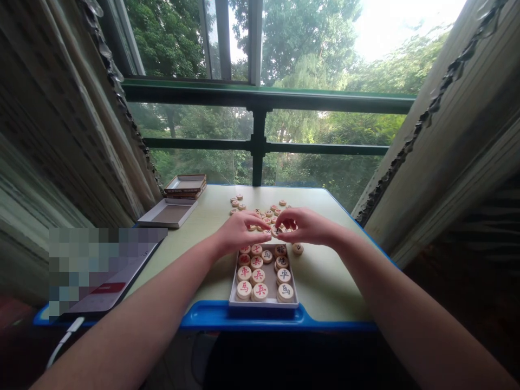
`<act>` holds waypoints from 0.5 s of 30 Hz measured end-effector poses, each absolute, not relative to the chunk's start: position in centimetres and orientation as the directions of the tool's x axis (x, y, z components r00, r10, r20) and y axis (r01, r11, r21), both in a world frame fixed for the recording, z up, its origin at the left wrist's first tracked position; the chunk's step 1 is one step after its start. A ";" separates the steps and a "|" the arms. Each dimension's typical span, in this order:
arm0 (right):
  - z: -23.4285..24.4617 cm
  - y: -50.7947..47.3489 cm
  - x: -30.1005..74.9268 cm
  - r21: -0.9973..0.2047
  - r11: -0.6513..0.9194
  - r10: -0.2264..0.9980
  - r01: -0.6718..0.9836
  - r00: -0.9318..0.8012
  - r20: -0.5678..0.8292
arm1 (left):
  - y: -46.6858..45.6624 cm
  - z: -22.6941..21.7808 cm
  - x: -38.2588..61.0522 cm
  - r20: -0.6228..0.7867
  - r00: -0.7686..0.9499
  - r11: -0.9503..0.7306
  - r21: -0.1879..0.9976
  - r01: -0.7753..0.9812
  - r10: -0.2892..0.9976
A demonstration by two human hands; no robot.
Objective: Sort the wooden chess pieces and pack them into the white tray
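A small white box (263,303) at the table's near edge holds several round wooden chess discs with red or black characters. Just beyond it lie several loose discs (268,214) scattered on the pale table top. My left hand (239,232) reaches over the far end of the box, its fingers curled in a pinch among the loose discs. My right hand (305,225) meets it from the right, fingers also pinched on a disc (277,232). One disc (298,248) lies alone to the right of the box.
A box lid (167,213) and a stacked box (186,186) sit at the table's far left by the window. A tablet with a white cable (65,338) lies at the near left. A blue rim (211,317) edges the table; a green railing (260,146) stands behind.
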State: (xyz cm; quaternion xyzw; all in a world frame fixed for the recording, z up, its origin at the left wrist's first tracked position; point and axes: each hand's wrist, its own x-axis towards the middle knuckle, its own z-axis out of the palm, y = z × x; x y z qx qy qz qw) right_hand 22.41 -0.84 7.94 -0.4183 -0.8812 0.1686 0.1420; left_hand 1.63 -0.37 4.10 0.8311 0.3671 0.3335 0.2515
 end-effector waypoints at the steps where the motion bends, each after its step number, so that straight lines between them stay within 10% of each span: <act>1: 7.9 -0.8 22.4 -0.421 0.592 0.787 0.688 -0.606 0.116 | -0.4 4.1 1.6 0.368 0.511 -0.603 0.669 0.436 0.777; 15: 7.0 -0.7 21.9 -0.493 0.641 0.754 0.589 -0.602 0.262 | -0.4 4.2 1.7 0.390 0.467 -0.592 0.669 0.449 0.794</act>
